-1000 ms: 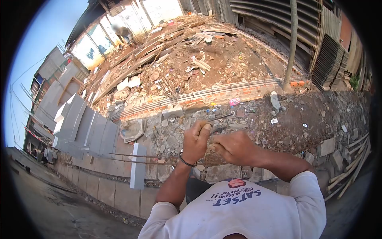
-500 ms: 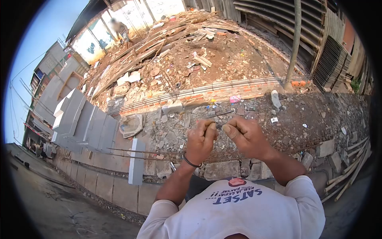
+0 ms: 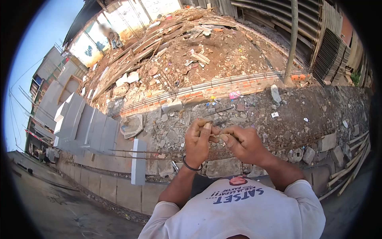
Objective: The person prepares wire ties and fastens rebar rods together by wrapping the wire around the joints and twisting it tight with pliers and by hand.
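Observation:
My left hand point(image 3: 197, 142), with a dark band at the wrist, is closed, thumb against the fingers. A thin dark metal rod point(image 3: 219, 111) shows just beyond its fingertips, pointing away to the right. Close on its right, my right hand point(image 3: 244, 144) is pinched, thumb pressed to the forefinger. Something small and thin seems to lie between the two sets of fingertips, too small to make out. Under both hands run rusty reinforcing bars point(image 3: 159, 155) over broken rubble.
Grey blocks point(image 3: 85, 127) are stacked at the left, with one upright block point(image 3: 138, 161) nearer. A brick footing point(image 3: 195, 95) with long bars crosses behind. Bamboo poles point(image 3: 354, 165) lie at the right, and a post point(image 3: 292, 44) stands behind. Another person point(image 3: 112, 36) is far back left.
Both hands have closed in toward each other after being slightly apart half a second ago. The distant person has shifted left and changed posture.

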Demonstrator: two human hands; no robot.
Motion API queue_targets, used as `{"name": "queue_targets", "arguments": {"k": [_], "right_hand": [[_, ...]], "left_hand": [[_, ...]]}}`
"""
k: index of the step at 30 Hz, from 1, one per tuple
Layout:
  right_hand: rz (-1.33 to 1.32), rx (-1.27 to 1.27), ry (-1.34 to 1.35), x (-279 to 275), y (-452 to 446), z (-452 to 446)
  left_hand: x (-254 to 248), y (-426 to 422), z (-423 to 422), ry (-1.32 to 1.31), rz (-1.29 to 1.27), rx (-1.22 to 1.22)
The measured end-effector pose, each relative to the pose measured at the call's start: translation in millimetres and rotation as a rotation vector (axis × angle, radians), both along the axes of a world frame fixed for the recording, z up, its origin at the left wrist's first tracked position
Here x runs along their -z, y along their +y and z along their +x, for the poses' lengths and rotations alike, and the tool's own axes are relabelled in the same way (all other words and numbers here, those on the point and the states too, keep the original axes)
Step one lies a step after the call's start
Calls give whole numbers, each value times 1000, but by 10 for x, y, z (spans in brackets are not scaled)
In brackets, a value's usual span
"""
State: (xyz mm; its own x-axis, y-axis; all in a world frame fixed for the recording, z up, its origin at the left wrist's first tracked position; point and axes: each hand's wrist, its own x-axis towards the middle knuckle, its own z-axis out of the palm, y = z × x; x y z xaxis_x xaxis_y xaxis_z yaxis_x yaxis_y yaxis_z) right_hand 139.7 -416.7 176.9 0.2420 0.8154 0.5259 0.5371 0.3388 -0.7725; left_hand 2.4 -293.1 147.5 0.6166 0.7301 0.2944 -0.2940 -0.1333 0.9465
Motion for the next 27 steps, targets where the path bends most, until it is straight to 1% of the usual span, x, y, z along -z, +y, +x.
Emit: {"name": "queue_targets", "arguments": {"k": [4, 9, 10, 12, 16, 17, 18, 20, 21, 23, 25, 27], "right_hand": [[10, -30, -25, 3, -11, 45], [18, -88, -58, 24, -24, -55], [25, -51, -91, 85, 5, -88], [33, -14, -125, 158, 21, -131], [23, 29, -272, 167, 1, -139], [36, 28, -329, 144, -8, -121], [38, 26, -329, 81, 8, -80], [314, 227, -385, -64, 67, 31], [312, 229, -385, -46, 93, 44], [75, 19, -94, 64, 135, 28], [32, 4, -87, 111, 147, 17], [-17, -19, -79, 157, 167, 5]], "left_hand": [[-112, -47, 4, 10, 36, 13], [-108, -38, -27, -28, -37, 86], [-101, -42, -14, -28, -38, 86], [-81, -60, 14, -83, -145, 60], [-10, -74, -19, -46, -108, 63], [-1, -73, -23, -64, -123, 56], [0, -71, -32, -82, -137, 49], [-49, -81, -57, -95, -164, 68], [-65, -94, -60, -105, -195, 91], [-50, -129, -72, -107, -189, 92], [-63, -134, -76, -118, -173, 86], [-95, -166, -98, -62, -94, 1]]}}
